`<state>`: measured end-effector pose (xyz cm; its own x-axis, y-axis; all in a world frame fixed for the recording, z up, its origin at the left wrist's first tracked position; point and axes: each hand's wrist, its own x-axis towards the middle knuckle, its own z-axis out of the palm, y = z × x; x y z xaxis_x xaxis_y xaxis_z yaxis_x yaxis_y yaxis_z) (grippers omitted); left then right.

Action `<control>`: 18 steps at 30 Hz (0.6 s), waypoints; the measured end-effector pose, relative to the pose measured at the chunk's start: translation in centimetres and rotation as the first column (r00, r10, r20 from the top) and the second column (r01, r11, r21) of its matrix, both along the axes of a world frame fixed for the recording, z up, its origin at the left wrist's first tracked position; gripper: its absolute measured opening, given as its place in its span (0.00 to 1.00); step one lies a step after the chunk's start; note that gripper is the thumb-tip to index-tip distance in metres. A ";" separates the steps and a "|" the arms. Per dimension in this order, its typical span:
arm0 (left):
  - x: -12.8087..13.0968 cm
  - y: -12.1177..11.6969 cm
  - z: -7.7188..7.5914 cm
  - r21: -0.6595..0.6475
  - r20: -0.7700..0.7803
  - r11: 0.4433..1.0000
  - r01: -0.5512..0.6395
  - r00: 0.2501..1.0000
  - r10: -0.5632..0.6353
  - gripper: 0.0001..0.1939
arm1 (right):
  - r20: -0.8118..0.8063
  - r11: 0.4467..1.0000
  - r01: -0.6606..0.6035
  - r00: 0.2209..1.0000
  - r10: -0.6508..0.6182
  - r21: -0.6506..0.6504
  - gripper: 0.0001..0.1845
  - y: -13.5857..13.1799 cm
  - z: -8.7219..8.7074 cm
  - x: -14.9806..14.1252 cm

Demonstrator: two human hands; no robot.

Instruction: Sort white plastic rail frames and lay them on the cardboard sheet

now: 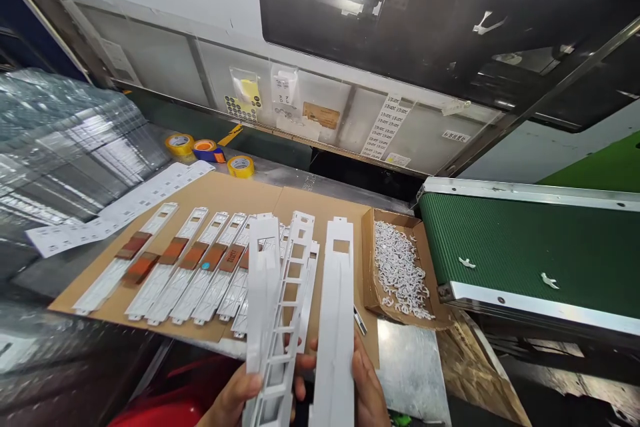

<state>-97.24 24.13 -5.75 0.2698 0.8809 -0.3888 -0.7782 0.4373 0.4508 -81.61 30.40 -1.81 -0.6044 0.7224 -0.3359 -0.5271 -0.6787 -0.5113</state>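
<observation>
Near the bottom edge, my left hand (234,392) is closed round long white plastic parts: a smooth-faced strip (261,307) and a ladder-like frame (291,287) beside it. I cannot tell whether these two are joined. My right hand (369,383) grips another long white plastic strip (336,320) with a rectangular cut-out near its top. Both hands hold their pieces upright, side by side with a narrow gap. Behind them, several similar white strips (165,287) lie in a row on brown cardboard (240,197), with orange-brown bands across them. The held parts hide some of the row.
A cardboard box (369,267) of small white plastic pieces stands right of the strips. Beyond it, a green conveyor belt (520,237) carries two loose pieces. Tape rolls (241,167) sit at the back. Clear wrapped stacks (65,140) rise at left. A knife-like tool (360,321) lies near the box.
</observation>
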 end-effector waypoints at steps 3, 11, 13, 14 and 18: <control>-0.1 0.1 0.0 0.012 0.008 1.000 0.016 1.000 -0.016 0.35 | -0.033 0.999 -0.021 0.999 0.023 0.047 0.22 0.3 0.0 -0.1; -0.2 0.2 0.2 0.012 0.001 1.000 0.017 1.000 -0.017 0.36 | -0.060 1.000 0.011 0.998 -0.011 -0.010 0.18 0.6 -0.2 -0.1; -0.2 0.3 0.2 0.011 -0.018 1.000 0.019 1.000 -0.019 0.36 | -0.078 1.000 -0.003 0.997 0.003 -0.005 0.18 0.7 0.0 -0.2; -0.2 0.3 0.3 0.014 -0.022 1.000 0.020 1.000 -0.019 0.36 | -0.080 1.000 -0.013 0.997 0.013 0.003 0.18 0.7 0.1 -0.2; -0.2 0.5 0.5 0.021 -0.017 1.000 0.023 1.000 -0.022 0.35 | -0.105 0.998 -0.045 0.993 0.050 0.048 0.19 1.0 0.6 -0.4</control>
